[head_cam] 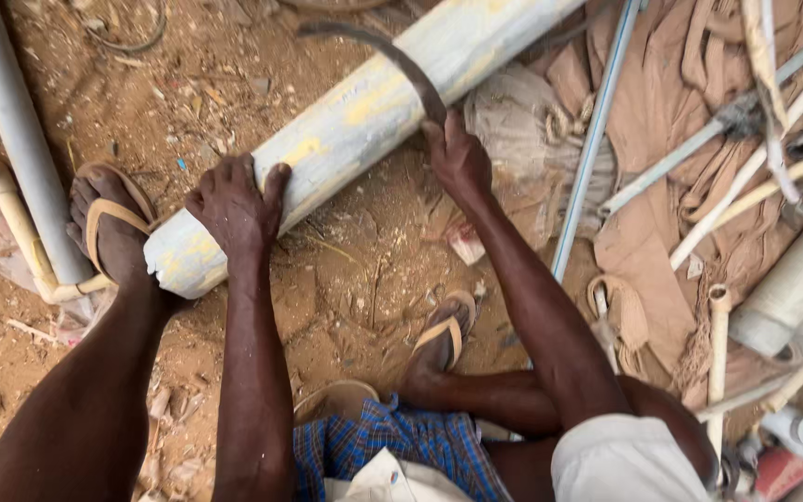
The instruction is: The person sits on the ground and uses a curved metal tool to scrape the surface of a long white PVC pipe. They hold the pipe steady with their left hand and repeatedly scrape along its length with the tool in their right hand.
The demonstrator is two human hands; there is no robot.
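A thick pale log (355, 125) with yellow and grey marks lies slanted across the dirt. My left hand (232, 206) presses down on its near end, fingers over the top. My right hand (457, 158) grips the handle of a curved dark blade (378, 51) whose arc rests over the log further up. My left foot in a tan sandal (113, 228) sits against the log's cut end. My right foot in a sandal (443, 339) is on the ground below the log.
A grey pipe (16, 130) runs down the left edge beside a thin cream pipe (11, 214). At the right lie brown cloth (671, 139), a slim metal rod (592, 139) and several pale pipes (792, 279). Wood chips litter the dirt (355, 270).
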